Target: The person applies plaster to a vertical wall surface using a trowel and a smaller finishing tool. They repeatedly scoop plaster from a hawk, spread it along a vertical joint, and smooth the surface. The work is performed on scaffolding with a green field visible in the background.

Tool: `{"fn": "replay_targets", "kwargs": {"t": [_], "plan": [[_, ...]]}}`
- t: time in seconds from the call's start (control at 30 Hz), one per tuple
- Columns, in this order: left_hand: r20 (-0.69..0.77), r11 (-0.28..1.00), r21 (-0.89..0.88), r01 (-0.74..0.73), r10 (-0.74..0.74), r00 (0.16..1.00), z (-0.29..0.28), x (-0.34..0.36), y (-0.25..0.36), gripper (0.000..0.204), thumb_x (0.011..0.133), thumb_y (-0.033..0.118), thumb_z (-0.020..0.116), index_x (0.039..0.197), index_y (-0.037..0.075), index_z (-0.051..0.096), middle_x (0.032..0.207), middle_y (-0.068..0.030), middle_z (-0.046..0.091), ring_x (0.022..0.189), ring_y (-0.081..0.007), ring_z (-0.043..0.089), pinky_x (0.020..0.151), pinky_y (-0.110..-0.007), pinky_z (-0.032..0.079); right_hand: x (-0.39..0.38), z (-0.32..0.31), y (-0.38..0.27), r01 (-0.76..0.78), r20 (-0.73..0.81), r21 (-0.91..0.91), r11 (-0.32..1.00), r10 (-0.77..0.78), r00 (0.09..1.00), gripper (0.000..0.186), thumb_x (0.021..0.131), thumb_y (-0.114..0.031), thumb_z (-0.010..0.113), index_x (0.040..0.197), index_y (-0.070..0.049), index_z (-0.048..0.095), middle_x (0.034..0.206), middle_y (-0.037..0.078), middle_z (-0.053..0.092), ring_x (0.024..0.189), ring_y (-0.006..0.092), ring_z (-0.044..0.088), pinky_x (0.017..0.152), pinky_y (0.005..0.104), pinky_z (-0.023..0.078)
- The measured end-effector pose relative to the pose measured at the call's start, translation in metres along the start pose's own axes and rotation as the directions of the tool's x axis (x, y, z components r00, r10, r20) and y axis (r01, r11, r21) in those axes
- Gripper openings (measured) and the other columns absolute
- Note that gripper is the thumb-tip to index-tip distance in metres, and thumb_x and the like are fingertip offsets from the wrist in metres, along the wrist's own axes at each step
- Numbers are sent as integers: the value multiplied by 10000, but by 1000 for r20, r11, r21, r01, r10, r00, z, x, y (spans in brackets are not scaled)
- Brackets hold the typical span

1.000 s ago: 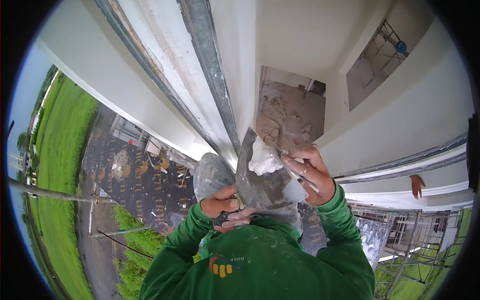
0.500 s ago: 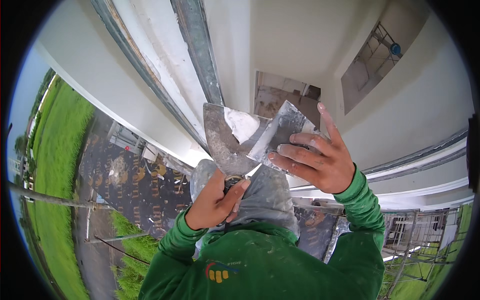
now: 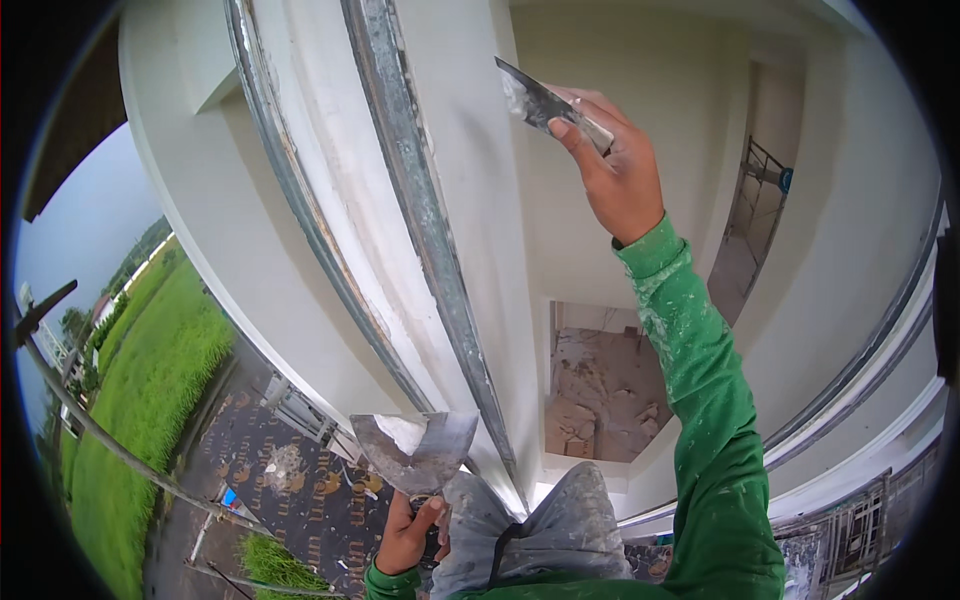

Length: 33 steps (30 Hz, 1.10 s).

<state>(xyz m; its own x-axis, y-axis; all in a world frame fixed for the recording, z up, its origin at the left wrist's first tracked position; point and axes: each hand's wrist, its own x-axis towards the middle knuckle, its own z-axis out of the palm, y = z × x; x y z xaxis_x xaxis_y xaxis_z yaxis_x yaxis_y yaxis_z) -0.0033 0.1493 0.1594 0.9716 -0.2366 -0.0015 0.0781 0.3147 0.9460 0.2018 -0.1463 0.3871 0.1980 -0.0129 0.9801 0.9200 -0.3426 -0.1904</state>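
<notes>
Clearly, green grass (image 3: 150, 345) filled nine o'clock, with a dark patterned platform (image 3: 300, 480) at eight. Toward ten ran a white strip (image 3: 345, 180) between grey metal edges (image 3: 408, 150). Down at seven, your left hand (image 3: 403, 540) had its fingers wrapped around a broad putty knife (image 3: 430, 463), its blade carrying white compound (image 3: 402, 432). Around one o'clock, near the pale wall (image 3: 475, 150), a flat metal scraper (image 3: 540, 100) sat pinched between thumb and fingers of your right hand (image 3: 620, 170); whether its edge touched, I couldn't quite tell.
</notes>
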Motion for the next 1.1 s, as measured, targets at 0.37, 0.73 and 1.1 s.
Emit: {"fn": "replay_targets", "kwargs": {"t": [0.37, 0.73, 1.1], "plan": [[-193, 997, -62, 49, -60, 979, -21, -28, -14, 358, 945, 74, 486, 1269, 53, 335, 761, -77, 459, 512, -167, 498, 334, -292, 390, 3, 16, -14, -157, -55, -93, 983, 153, 987, 233, 879, -136, 613, 1005, 57, 642, 898, 156, 654, 757, 292, 618, 720, 326, 487], [-61, 987, -136, 83, -92, 994, -2, -13, -17, 313, 951, 84, 484, 1234, 44, 354, 781, -86, 473, 529, -168, 503, 350, -294, 394, -34, 65, -51, -130, -83, -247, 960, 113, 990, 200, 845, -45, 556, 975, 84, 635, 870, 206, 636, 747, 379, 616, 683, 395, 502], [-108, 982, -149, 112, -129, 986, -8, -18, -21, 340, 947, 84, 488, 1258, 48, 356, 783, -89, 499, 517, -167, 497, 353, -291, 392, -72, 54, -72, -268, -62, -237, 934, 260, 964, 218, 848, -33, 563, 1029, 77, 613, 932, 187, 621, 750, 383, 612, 659, 405, 494]]}}
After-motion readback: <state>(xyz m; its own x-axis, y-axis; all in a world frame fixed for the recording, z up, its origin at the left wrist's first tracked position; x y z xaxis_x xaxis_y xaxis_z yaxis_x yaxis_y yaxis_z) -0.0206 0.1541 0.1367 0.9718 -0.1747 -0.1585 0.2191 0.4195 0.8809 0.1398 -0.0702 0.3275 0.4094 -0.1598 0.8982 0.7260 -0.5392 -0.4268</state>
